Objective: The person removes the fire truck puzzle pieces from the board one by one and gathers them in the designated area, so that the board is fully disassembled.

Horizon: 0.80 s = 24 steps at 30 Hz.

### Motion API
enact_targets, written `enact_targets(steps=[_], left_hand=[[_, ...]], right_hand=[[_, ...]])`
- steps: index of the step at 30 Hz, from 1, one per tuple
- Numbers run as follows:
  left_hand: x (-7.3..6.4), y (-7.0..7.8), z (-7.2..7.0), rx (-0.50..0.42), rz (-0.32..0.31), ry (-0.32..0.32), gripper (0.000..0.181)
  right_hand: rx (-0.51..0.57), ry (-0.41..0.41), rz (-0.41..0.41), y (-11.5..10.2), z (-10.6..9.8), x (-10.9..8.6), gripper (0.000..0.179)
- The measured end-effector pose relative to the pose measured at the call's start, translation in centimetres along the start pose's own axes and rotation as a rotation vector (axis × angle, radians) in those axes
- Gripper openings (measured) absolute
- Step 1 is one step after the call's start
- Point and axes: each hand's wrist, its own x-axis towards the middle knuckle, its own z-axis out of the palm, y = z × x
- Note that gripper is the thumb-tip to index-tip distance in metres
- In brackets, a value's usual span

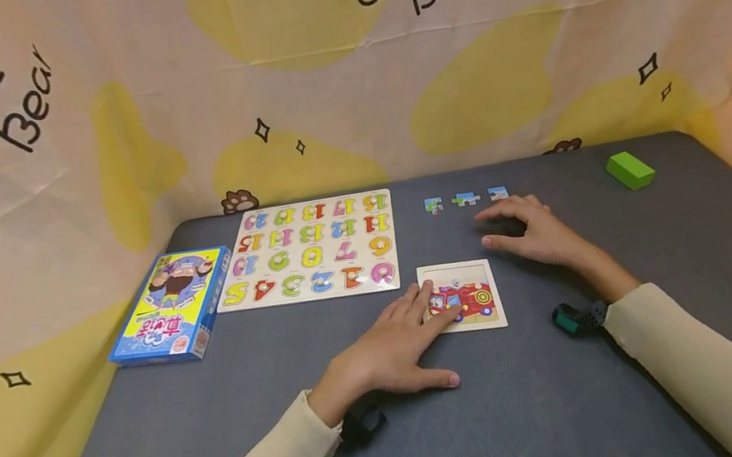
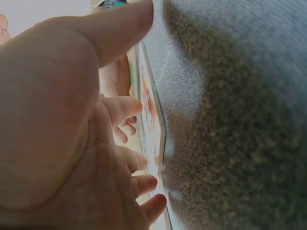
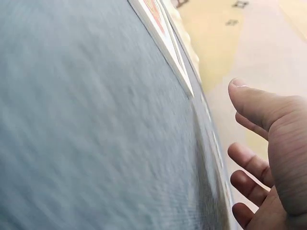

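Fingers of the left hand [image 1: 391, 351] lie spread and fairly straight over the left side of one small cream-framed puzzle picturing a red fire engine [image 1: 476, 300]; those of the right hand [image 1: 534, 233] stand parted, gripping nothing, just beside three small blue jigsaw pieces [image 1: 466, 199]. A careless right-hand sweep could scatter the pieces; a sideways left-hand push could skid the frame. Beyond the left fingers: one white rectangular numeral board [image 1: 329, 256] and one blue-and-yellow box [image 1: 170, 308]; right of the right fingers, one green rectangular block [image 1: 631, 170].

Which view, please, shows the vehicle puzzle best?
The head view best shows the vehicle puzzle: from above, picture clear, though the left hand partly covers it. The left wrist view has it nearly edge-on; the right wrist view, only part.
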Motion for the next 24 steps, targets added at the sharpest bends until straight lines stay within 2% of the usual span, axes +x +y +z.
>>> enact_targets(steps=[9, 19, 24], left_hand=[[-0.1, -0.4, 0.1, 0.03, -0.029, 0.024, 0.088], [-0.4, -0.9, 0.0, 0.033, -0.035, 0.009, 0.087], [-0.5, -0.9, 0.0, 0.024, -0.024, -0.008, 0.085]], right_hand=[[0.033, -0.049, -0.108, -2.4, 1.4, -0.3, 0.031], [0.044, -0.202, -0.196, -4.8, 2.9, -0.4, 0.029], [0.016, -0.254, -0.205, -5.5, 3.7, -0.4, 0.029]])
